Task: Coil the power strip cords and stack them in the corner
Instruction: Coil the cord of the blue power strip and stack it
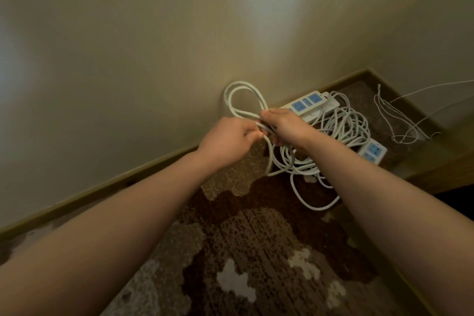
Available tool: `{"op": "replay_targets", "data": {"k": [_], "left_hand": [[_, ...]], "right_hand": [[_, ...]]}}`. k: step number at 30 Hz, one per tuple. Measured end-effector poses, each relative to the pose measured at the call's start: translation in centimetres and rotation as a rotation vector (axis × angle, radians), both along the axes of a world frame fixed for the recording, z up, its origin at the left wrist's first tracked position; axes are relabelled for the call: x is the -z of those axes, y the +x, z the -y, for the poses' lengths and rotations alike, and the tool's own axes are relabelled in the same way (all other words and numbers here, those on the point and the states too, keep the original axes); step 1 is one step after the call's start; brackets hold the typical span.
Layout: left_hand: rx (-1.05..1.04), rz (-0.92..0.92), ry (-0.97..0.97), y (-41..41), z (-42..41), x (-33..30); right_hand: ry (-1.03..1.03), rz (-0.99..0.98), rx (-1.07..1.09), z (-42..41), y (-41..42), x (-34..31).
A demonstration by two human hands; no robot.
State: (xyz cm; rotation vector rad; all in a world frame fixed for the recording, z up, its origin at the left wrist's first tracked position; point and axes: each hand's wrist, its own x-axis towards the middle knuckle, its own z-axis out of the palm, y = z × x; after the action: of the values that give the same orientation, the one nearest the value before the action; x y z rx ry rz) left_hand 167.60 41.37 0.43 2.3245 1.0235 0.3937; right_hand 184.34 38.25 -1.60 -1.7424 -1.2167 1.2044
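Above the patterned carpet (256,238), we pinch the white cord (239,100) between our left hand (228,140) and right hand (284,126), its loops rising against the beige wall (154,46).

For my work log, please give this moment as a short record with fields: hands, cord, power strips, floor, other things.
left hand: closed on the white cord, beside the right hand
right hand: closed on the same cord, pinching the base of the loops
cord loops: a few turns held up in front of the wall
loose cord: uncoiled pile on the carpet, near the corner
power strips: one by the baseboard, one further right, both with blue sockets
other: thin white wires at the right, apart from the pile
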Motion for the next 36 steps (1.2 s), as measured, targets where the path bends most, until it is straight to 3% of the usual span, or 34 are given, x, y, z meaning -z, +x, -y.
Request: {"op": "replay_targets", "data": {"k": [12, 18, 23, 27, 29, 32, 36], "left_hand": [[-0.291, 0.138, -0.026, 1.5, -0.6, 0.4], [-0.289, 0.126, -0.140, 0.1, -1.9, 1.0], [-0.076, -0.030, -0.076, -2.3, -2.7, 1.9], [-0.003, -0.009, -0.355, -4.8, -3.9, 2.3], [-0.049, 0.045, -0.406, -5.0, -4.1, 2.1], [-0.276, 0.317, -0.572, -3.7, -4.0, 2.0], [-0.466, 0.583, -0.872, -1.3, -3.5, 1.6]], "right_hand": [[-0.017, -0.143, 0.073, 0.1, -0.4, 0.5], [-0.024, -0.080, 0.254, -0.1, 0.9, 0.7], [-0.017, 0.061, 0.396, -0.6, 3.0, 1.3], [0.023, 0.114, 0.367, -0.4, 3.4, 1.4], [0.053, 0.112, 0.299, 0.2, 3.0, 1.7], [0.102, -0.004, 0.193, 1.0, 1.8, 1.6], [0.107, 0.135, 0.087, 1.0, 1.9, 1.7]]}}
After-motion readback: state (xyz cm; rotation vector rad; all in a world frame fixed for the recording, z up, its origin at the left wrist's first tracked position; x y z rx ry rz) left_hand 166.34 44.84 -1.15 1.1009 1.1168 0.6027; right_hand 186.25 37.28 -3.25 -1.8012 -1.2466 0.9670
